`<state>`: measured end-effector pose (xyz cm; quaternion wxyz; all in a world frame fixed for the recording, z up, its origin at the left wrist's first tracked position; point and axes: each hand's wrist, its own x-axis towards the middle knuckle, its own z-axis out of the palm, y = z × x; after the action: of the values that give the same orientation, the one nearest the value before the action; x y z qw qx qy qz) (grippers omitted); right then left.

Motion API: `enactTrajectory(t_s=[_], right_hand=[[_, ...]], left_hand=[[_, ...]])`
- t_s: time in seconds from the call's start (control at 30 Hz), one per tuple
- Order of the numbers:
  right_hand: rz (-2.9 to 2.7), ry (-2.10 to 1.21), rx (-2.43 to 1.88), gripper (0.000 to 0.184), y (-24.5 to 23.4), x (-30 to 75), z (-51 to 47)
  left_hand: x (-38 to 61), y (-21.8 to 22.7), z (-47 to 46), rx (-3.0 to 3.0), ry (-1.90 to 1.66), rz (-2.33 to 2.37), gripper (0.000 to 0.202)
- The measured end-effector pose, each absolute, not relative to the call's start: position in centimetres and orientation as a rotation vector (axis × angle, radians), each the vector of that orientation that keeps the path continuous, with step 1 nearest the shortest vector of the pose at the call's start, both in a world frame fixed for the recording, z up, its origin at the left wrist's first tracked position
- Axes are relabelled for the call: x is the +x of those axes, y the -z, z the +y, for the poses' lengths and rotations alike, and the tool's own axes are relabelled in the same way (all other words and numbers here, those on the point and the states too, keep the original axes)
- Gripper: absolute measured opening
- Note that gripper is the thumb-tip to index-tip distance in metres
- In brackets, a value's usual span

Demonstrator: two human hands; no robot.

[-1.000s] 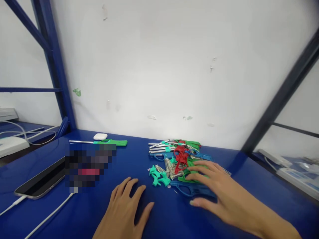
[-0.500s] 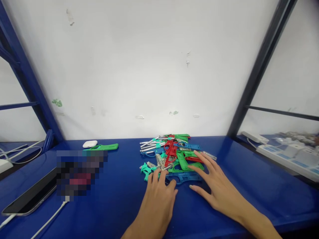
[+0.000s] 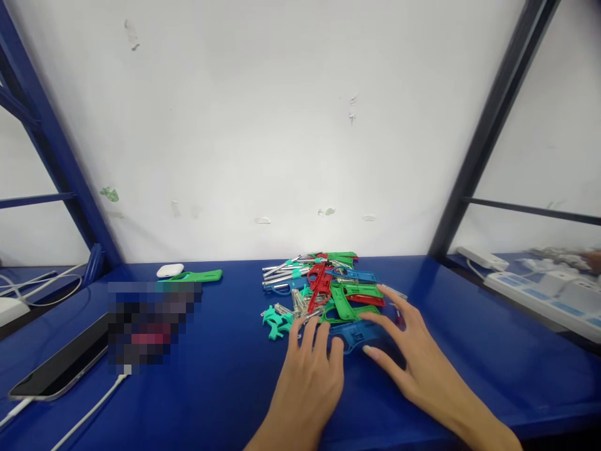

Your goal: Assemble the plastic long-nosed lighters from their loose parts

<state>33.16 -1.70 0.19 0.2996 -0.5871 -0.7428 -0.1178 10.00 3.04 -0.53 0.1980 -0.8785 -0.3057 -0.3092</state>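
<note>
A heap of lighter parts lies on the blue table, made up of green shells [image 3: 345,302], red shells [image 3: 320,285] and blue shells with trigger openings, along with thin metal tubes [image 3: 280,270] and clear inner parts [image 3: 298,302]. Small teal triggers [image 3: 276,322] lie at its near left. My left hand [image 3: 310,366] rests at the heap's front edge, fingers slightly apart, by a blue shell [image 3: 355,335]. Spread around the heap's right side are the fingers of my right hand [image 3: 416,351], its thumb close to that blue shell. Neither hand visibly grips anything.
Left on the table [image 3: 220,376] are a phone [image 3: 61,363] with a cable, a pixelated patch, a white earbud case [image 3: 169,270] and a green lighter shell [image 3: 201,276]. A power strip [image 3: 539,300] is at right; a white wall [image 3: 291,138] stands behind.
My left hand has shifted right along the heap's front edge, leaving the teal triggers more exposed. My right hand has moved slightly right and down. The near blue shell sits turned a little.
</note>
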Motion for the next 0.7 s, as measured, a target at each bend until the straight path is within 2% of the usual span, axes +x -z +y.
enactTrajectory(t_s=[0.17, 0.3, 0.43, 0.7], right_hand=[[-1.994, 0.195, -1.584, 0.042, -0.6, 33.2, -1.9], [-2.023, 0.175, -1.660, 0.040, -0.2, 33.3, -1.4], [-2.053, 0.162, -1.703, 0.040, 0.1, 33.2, -1.0], [-2.025, 0.185, -1.696, 0.039, 0.2, 33.2, -1.0]], left_hand=[[4.3, 0.8, 1.6, -2.523, 0.854, -0.747, 0.026], [0.8, 1.1, 2.0, -2.581, 0.818, -0.729, 0.021], [0.1, 1.7, 2.9, -2.615, 0.814, -0.794, 0.018], [-0.1, 2.3, 2.7, -2.670, 0.880, -0.981, 0.033]])
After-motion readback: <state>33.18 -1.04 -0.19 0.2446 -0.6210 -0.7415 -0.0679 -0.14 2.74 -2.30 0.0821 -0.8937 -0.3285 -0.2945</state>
